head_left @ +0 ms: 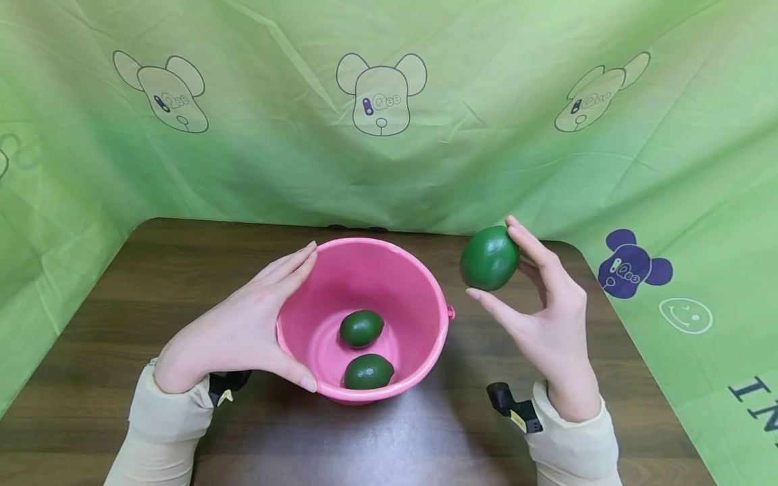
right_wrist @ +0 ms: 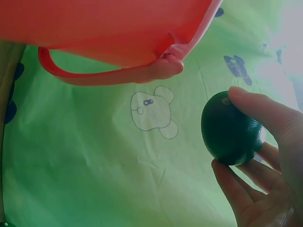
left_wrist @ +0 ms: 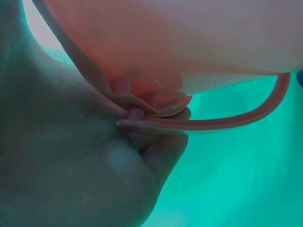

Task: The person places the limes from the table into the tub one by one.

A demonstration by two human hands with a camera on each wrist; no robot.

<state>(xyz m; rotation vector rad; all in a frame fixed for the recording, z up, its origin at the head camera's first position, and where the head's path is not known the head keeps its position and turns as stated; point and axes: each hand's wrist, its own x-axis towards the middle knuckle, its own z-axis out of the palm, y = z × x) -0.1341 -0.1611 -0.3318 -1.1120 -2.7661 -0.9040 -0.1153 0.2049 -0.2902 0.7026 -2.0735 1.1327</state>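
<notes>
In my right hand (head_left: pixel 550 310) is a green lime (head_left: pixel 489 258), pinched between thumb and fingertips above the table, to the right of a pink bucket (head_left: pixel 389 270). The right wrist view shows the same lime (right_wrist: pixel 229 128) with the thumb on one side and fingers on the other. My left hand (head_left: pixel 252 324) grips the bucket's left side, thumb at the near rim and fingers along the far-left rim. Inside the bucket lie two more limes, one farther back (head_left: pixel 361 329) and one nearer me (head_left: pixel 369 372). Part of the left hand shows against the handle joint in the left wrist view.
The bucket stands on a dark wooden table (head_left: pixel 121 324) with rounded far corners. Its handle (right_wrist: pixel 109 77) hangs down on the far side. A green printed curtain (head_left: pixel 273 169) encloses the table at the back and sides. Each wrist wears a small black camera (head_left: pixel 513 407).
</notes>
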